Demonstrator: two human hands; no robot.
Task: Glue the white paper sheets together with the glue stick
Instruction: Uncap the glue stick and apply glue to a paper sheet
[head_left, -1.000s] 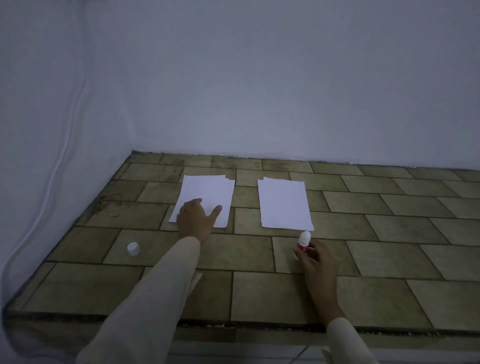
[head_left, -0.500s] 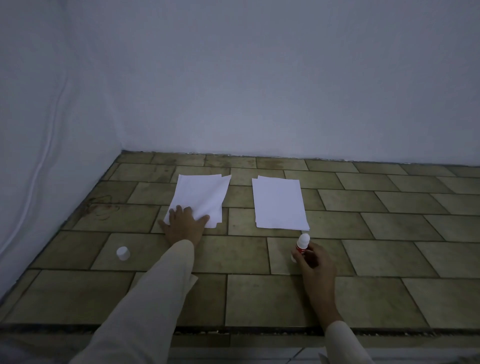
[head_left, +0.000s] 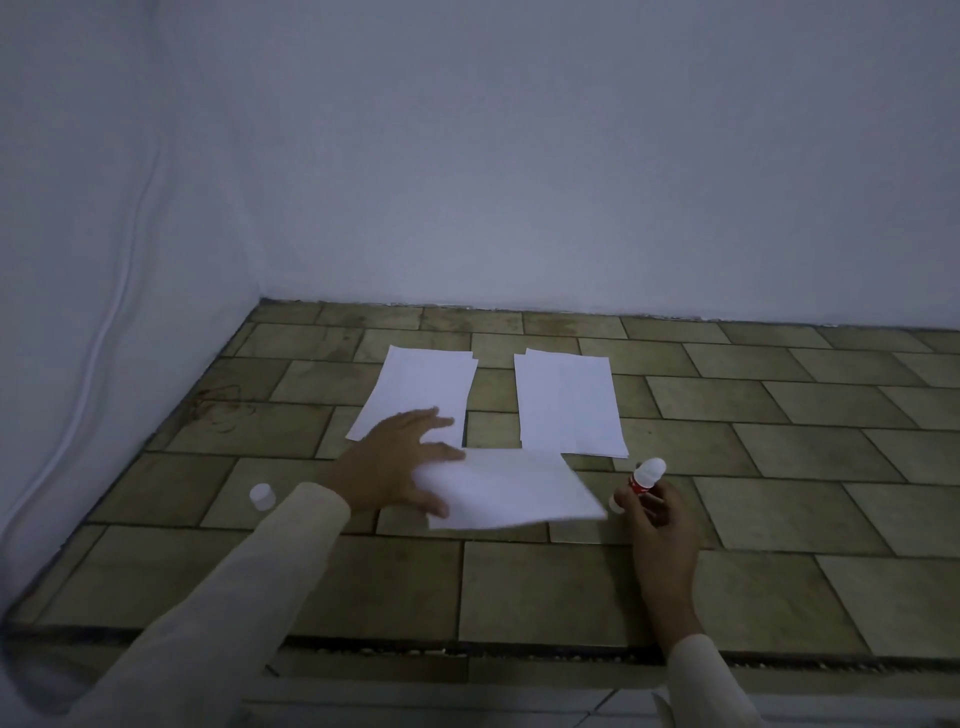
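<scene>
While the left hand (head_left: 400, 462) pinches a single sheet (head_left: 509, 488) by its left edge, just in front of the left stack (head_left: 415, 389) and right stack (head_left: 566, 402), lay that sheet flat on the tiled surface (head_left: 779, 597) before gluing. The right hand (head_left: 662, 525) grips the glue stick (head_left: 645, 479), tip up, just beside the sheet's right corner. A white cap (head_left: 261, 496) stands well to the left. Pin the sheet with spread fingers, then stroke glue along its margins, because loose paper probably slides on tile.
</scene>
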